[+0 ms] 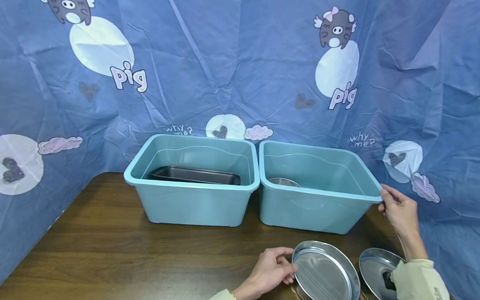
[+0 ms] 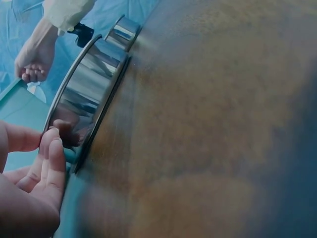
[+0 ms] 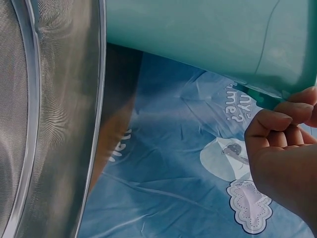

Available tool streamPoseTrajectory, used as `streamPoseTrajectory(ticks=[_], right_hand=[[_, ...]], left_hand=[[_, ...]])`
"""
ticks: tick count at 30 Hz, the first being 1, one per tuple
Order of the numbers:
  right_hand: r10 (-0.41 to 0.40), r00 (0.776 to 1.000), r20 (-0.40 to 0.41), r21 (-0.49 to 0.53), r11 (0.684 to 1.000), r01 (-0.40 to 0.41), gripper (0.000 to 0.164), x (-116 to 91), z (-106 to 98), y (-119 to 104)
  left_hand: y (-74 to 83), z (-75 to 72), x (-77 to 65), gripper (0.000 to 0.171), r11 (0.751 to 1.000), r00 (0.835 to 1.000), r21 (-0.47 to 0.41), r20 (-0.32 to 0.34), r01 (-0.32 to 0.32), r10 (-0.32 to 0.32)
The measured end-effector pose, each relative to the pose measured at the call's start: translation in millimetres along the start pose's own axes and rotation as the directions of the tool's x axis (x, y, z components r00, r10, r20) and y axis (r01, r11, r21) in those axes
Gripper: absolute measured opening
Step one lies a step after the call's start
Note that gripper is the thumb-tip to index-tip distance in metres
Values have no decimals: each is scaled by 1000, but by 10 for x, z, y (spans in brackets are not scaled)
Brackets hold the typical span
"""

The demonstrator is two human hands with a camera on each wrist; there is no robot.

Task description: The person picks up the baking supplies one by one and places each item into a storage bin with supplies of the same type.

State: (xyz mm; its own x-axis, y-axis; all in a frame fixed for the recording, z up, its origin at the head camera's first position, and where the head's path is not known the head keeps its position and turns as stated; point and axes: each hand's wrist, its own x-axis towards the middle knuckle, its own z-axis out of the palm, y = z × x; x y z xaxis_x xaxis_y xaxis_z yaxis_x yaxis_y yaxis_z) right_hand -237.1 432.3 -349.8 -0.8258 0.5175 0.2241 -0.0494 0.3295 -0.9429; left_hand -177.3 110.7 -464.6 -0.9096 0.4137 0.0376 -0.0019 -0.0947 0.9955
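My left hand [image 1: 270, 270] pinches the left edge of a shallow round metal sieve [image 1: 327, 272] at the front of the table. In the left wrist view the thumb and fingertips sit at the rim of this sieve [image 2: 81, 89], its shiny wall mirroring them. My right hand [image 1: 401, 213] grips the right front corner of the right blue-green bin [image 1: 317, 211]. The right wrist view has curled fingers [image 3: 272, 121] at that bin's edge [image 3: 198, 39]. Under the right sleeve lies a second round sieve [image 1: 377, 266], partly covered; its mesh [image 3: 49, 99] fills the left of the right wrist view.
A matching blue-green bin [image 1: 194, 206] stands to the left with a dark rectangular baking pan [image 1: 197, 174] inside. Within the right bin a round metal rim [image 1: 284, 182] shows over the front wall. Behind the wooden table [image 1: 140, 264] hangs a blue printed curtain [image 1: 229, 66].
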Motion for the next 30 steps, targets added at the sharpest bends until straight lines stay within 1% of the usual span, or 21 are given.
streamPoseTrajectory(ticks=[7, 15, 20, 24, 30], right_hand=[[11, 1000, -9, 7, 1000, -11, 38, 0, 9, 1], [-22, 1000, -12, -31, 999, 22, 42, -13, 18, 6], [-23, 1000, -1, -33, 999, 23, 43, -4, 17, 16], [-12, 1000, -3, -12, 1000, 12, 43, -3, 14, 18], [-45, 999, 2, -34, 998, 45, 43, -24, 6, 20]], left_hand=[[7, 15, -1, 39, 999, 999, 28, -33, -22, 23], [4, 27, -7, 41, 1000, 998, 22, -57, -21, 22], [0, 24, -10, 43, 1000, 997, 9, -64, -30, 30], [7, 24, -16, 43, 1000, 998, -2, -63, -30, 30], [39, 18, -15, 44, 999, 998, 0, -61, -32, 32]])
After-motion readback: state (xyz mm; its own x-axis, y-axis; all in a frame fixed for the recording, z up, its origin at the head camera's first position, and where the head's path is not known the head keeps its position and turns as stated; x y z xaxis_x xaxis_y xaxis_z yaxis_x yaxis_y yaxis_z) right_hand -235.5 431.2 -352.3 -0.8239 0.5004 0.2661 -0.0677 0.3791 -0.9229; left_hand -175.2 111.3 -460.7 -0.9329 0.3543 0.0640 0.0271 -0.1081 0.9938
